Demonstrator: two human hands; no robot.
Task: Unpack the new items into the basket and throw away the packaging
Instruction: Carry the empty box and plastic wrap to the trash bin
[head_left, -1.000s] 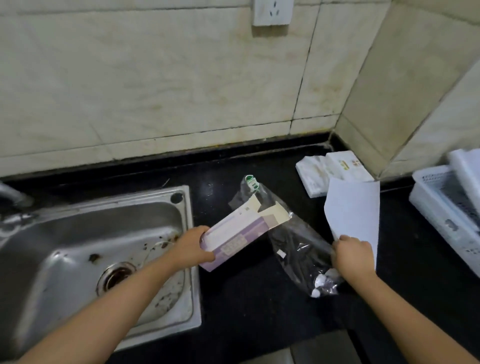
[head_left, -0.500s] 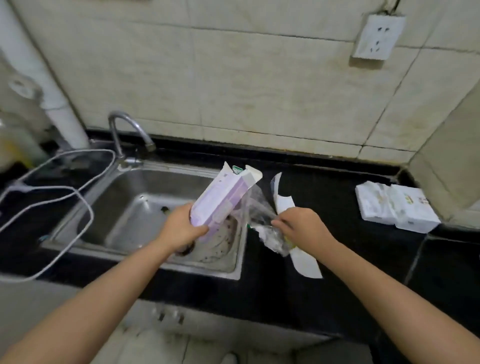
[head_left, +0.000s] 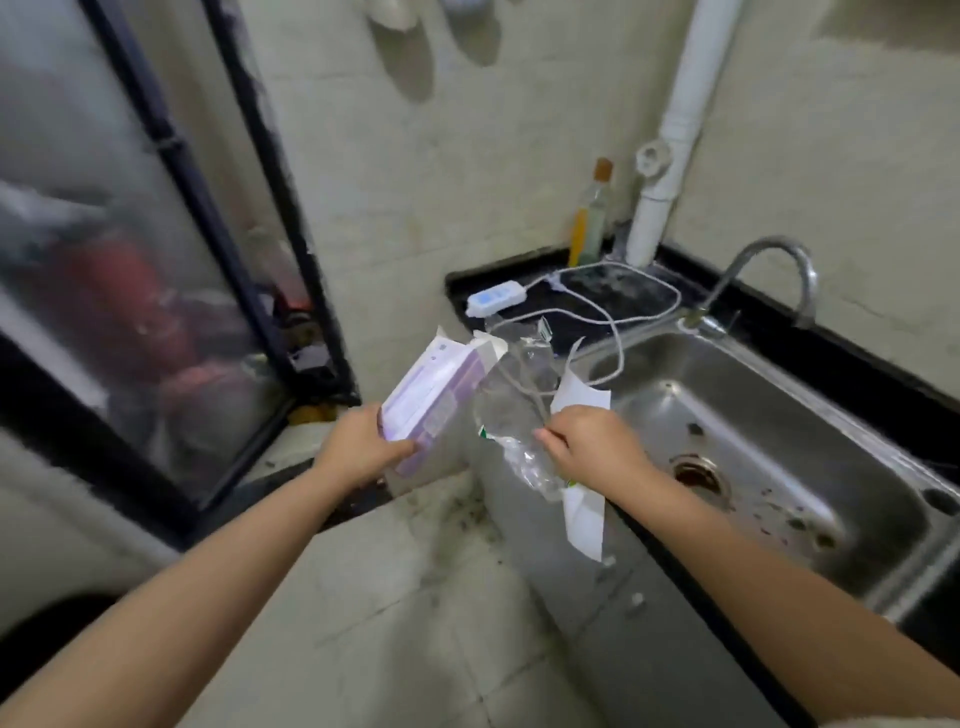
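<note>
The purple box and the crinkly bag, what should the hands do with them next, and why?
Probably keep carrying them toward a bin, which is not in view. The left hand grips the opened purple box, the right hand pinches the clear plastic bag and white paper, and both are held out past the counter end over the floor.

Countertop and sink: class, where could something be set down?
Free: the sink basin around its drain. Crowded: the black countertop corner, strewn with a white cable and adapter, bottle behind.
</note>
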